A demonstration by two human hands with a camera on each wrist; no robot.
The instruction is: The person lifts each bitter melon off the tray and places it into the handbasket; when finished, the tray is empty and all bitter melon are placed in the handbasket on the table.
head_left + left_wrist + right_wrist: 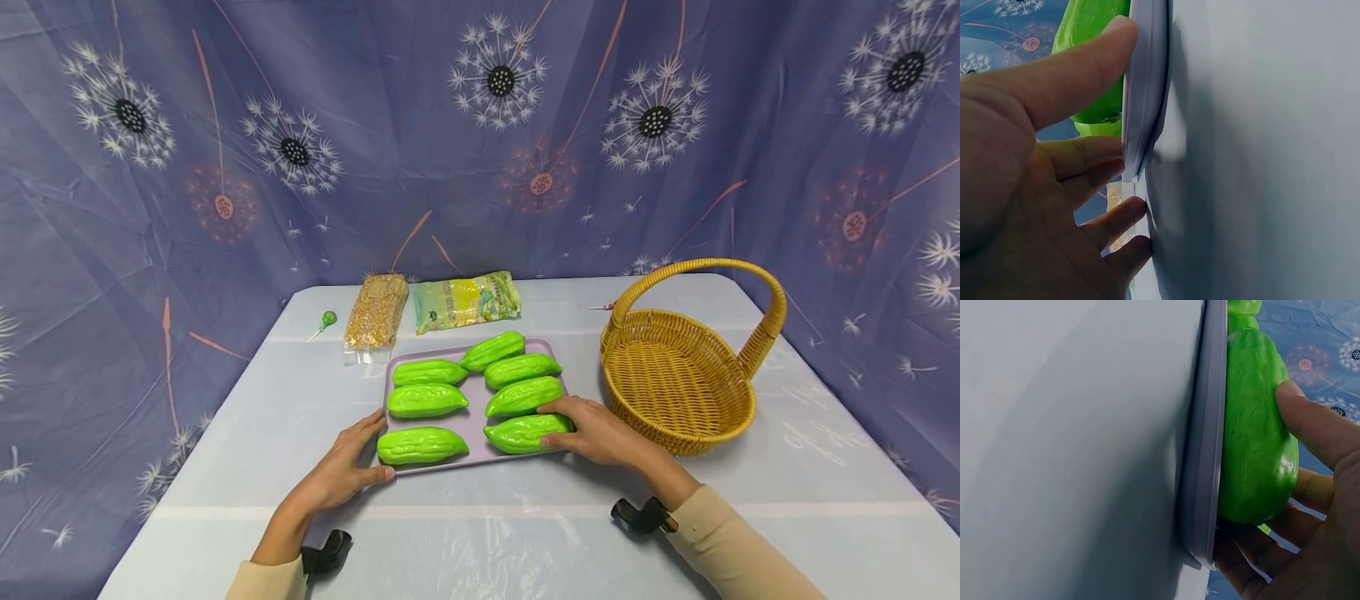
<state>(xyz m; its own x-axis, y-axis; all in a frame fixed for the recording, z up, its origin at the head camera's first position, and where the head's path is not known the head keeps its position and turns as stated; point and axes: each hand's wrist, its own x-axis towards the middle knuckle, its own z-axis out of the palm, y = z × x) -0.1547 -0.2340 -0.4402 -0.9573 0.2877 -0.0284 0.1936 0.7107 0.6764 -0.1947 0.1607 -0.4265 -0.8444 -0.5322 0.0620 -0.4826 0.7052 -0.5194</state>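
Note:
A pale purple tray lies on the table with several glossy, ridged bitter melons on it, in two loose columns. My right hand holds the front right bitter melon, thumb on its near side and fingers around its outer end. In the right wrist view this bitter melon lies along the tray rim. At the tray's front left corner is my left hand, its fingers spread. Its thumb touches the front rim, with the other fingers along the left side. The front left bitter melon lies beside it.
A yellow wicker basket with a tall handle stands right of the tray. Behind the tray lie a bag of corn kernels and a green-yellow packet. A green lollipop is at the back left. A dandelion-print curtain hangs behind.

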